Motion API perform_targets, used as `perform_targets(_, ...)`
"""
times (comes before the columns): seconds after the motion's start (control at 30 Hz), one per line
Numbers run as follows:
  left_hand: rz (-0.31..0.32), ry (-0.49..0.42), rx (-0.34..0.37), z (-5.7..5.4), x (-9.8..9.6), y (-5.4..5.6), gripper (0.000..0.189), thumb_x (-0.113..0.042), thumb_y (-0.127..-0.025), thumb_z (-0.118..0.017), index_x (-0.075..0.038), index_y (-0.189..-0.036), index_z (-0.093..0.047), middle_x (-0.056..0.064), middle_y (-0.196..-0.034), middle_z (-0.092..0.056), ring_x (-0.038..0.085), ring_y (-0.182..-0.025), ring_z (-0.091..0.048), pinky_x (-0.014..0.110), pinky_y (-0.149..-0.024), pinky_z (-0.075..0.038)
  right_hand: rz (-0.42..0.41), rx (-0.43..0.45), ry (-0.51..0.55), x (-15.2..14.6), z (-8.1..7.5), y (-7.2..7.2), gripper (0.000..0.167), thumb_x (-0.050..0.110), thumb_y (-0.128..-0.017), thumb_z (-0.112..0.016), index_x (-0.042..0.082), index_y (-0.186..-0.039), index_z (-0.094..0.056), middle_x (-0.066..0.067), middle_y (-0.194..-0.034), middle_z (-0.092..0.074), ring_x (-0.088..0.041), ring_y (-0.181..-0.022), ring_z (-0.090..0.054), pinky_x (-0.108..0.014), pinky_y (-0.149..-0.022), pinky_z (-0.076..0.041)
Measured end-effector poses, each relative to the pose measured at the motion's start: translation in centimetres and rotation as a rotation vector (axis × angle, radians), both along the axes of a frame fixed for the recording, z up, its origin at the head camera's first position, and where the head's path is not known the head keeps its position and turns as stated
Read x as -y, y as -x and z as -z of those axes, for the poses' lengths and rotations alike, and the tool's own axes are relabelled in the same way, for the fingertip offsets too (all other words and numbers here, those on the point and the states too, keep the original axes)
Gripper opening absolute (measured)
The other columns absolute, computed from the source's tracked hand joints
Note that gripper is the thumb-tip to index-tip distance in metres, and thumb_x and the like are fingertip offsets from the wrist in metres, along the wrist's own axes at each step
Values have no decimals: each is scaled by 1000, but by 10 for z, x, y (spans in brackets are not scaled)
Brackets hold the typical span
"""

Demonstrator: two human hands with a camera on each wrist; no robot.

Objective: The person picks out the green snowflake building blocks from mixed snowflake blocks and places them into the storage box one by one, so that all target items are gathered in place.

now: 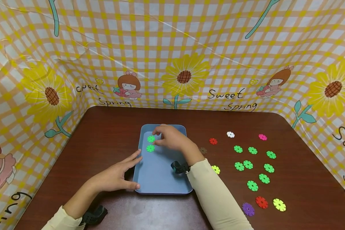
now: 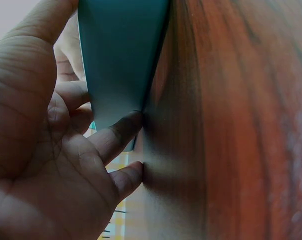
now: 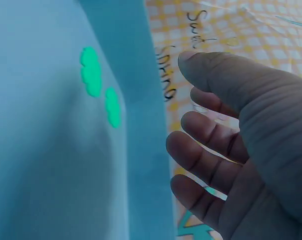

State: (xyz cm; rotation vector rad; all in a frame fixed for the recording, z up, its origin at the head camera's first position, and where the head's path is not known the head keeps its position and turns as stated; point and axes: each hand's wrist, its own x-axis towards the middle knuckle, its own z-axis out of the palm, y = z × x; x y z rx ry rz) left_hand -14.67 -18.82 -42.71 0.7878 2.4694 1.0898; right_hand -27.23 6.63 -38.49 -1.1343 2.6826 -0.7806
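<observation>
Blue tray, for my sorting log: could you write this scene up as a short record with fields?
Container: blue tray, on a brown table
Inside: two green discs, toward the far left corner
Left hand: fingers touching the tray's left side
Right hand: over the tray, no disc visible in its fingers
Right of tray: eight green discs, plus other discs in red, yellow, purple, brown, white, pink
Backdrop: checked cloth

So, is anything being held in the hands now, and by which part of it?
Nothing is gripped: the right hand is empty over the blue rectangular tray, and the left hand only touches the tray's left side.
</observation>
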Motion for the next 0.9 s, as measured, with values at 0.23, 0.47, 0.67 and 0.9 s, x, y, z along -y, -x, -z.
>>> perform_targets(0.23,-7,7,-6,0,0,-1,98,-49,-83,-78,-8,-157,-28,-2,-167,-5,25,-149,-14,55,-110,-29,23,-47,13,-17,-11,-5,31,20,-91,-75,7,-118,-67,-11,-114,-63,-24,-95,-62,-34,-81,-51)
perform_targets(0.47,-3,9,-16,0,0,-1,98,-46,-83,-79,-7,-157,-28,0,-167,-5,25,-149,-15,55,-110,-29,55,-90,9,-46,-17,-9,31,20,-90,-75,7,-118,-67,-5,-111,-61,-25,-94,-61,-37,-81,-51)
perform_targets(0.67,6,11,-26,0,0,0,99,-46,-83,-79,-8,-157,-27,-1,-167,-4,25,-149,-16,55,-110,-30,122,-117,5,-75,-18,-17,30,18,-90,-76,7,-116,-68,-3,-107,-60,-20,-87,-57,-35,-74,-49)
perform_targets(0.9,4,1,-21,1,0,-1,100,-48,-83,-79,-7,-157,-27,-1,-167,-4,26,-149,-15,56,-110,-29,149,-109,-20,-115,-23,-34,31,16,-89,-76,5,-116,-66,-8,-110,-61,-21,-92,-61,-39,-79,-51)
